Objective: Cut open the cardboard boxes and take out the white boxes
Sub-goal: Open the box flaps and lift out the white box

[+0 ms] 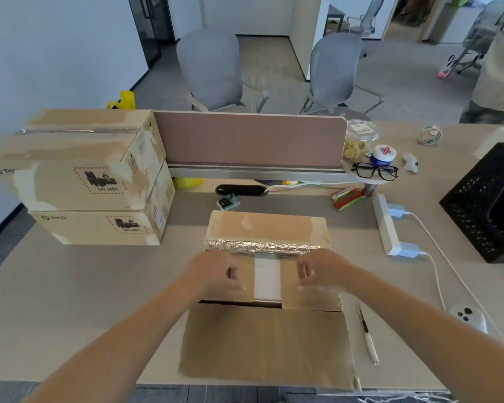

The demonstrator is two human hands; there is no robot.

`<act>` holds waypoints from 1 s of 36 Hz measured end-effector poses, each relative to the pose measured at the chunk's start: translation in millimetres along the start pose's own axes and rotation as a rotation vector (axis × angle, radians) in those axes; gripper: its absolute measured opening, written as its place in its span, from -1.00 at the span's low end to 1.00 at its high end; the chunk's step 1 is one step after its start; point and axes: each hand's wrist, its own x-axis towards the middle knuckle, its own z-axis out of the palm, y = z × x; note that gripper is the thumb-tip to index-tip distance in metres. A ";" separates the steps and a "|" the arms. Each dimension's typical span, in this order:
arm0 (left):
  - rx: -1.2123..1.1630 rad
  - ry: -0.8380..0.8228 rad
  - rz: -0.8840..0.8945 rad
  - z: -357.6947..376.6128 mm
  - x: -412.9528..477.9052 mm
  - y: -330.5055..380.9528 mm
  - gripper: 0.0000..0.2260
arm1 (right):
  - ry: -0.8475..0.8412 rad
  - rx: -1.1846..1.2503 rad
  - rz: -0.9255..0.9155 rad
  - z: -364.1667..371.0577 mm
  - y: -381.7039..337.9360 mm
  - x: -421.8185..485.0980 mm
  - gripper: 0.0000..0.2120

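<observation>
An opened cardboard box (268,228) lies mid-table, its long near flap (265,341) folded down towards me. Crinkled silver tape (262,246) runs along the far flap's edge. Two short inner flaps lie across the opening, and a strip of a white box (267,279) shows between them. My left hand (216,271) sits over the left inner flap (245,292) and my right hand (317,271) over the right inner flap (309,298). Both hands have curled fingers; whether they grip the flaps is unclear. Two taped cardboard boxes (79,175) are stacked at the left.
A pen-like cutter (367,335) lies right of the box, with a white controller (467,317), power strip (386,225) and cable beyond. A black crate (486,199) stands far right. Glasses (374,171), jars and a pink divider (250,138) sit behind.
</observation>
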 end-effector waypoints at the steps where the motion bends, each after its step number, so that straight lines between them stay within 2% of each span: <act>1: -0.037 0.077 0.015 -2.2 6.6 1.5 -0.77 | 0.113 -0.049 0.002 -3.6 5.2 6.0 -0.82; 3: -0.125 0.204 0.054 -2.9 20.7 6.0 -0.84 | 0.297 -0.111 -0.022 -7.2 16.3 16.2 -0.68; 5: -0.120 0.263 0.084 -0.5 35.6 9.3 -0.84 | 0.375 -0.147 -0.028 -5.7 28.7 24.9 -0.42; 7: -0.043 0.259 0.125 6.4 50.3 8.3 -0.63 | 0.361 -0.140 0.000 -1.7 39.8 32.5 -0.21; 9: 0.021 0.239 0.153 11.9 61.6 5.1 -0.47 | 0.319 -0.154 0.000 1.1 46.3 38.4 -0.16; 12: 0.095 0.181 0.198 13.3 72.9 -0.5 -0.43 | 0.322 -0.252 -0.052 -2.2 50.5 42.6 -0.35; 14: 0.141 0.150 0.238 7.8 76.7 -1.4 -0.48 | 0.368 -0.363 -0.121 -9.1 51.0 42.4 -0.55; 16: 0.139 0.199 0.315 -1.4 80.3 -1.2 -0.59 | 0.488 -0.461 -0.250 -15.0 50.6 43.0 -0.65; 20: 0.143 0.460 0.446 -29.1 86.6 7.8 -0.76 | 0.825 -0.471 -0.450 -29.3 52.2 45.3 -0.81; 22: 0.193 0.633 0.479 -40.3 94.3 13.9 -0.74 | 0.940 -0.458 -0.454 -43.6 48.7 50.4 -0.90; 25: 0.198 0.817 0.422 -50.8 107.9 24.4 -0.70 | 1.023 -0.439 -0.385 -62.7 39.3 63.5 -0.81; 27: 0.150 0.872 0.357 -52.2 117.5 27.0 -0.62 | 1.004 -0.527 -0.311 -69.2 35.7 75.5 -0.75; 30: 0.174 0.860 0.297 -44.1 129.3 24.3 -0.53 | 0.896 -0.587 -0.129 -64.7 37.9 91.8 -0.72; 33: 0.245 0.661 0.129 -26.4 131.6 19.3 -0.42 | 0.695 -0.456 0.105 -50.2 32.6 95.0 -0.39; 36: 0.182 0.384 -0.089 -9.4 129.7 14.5 -0.38 | 0.468 -0.246 0.273 -30.4 28.8 97.3 -0.25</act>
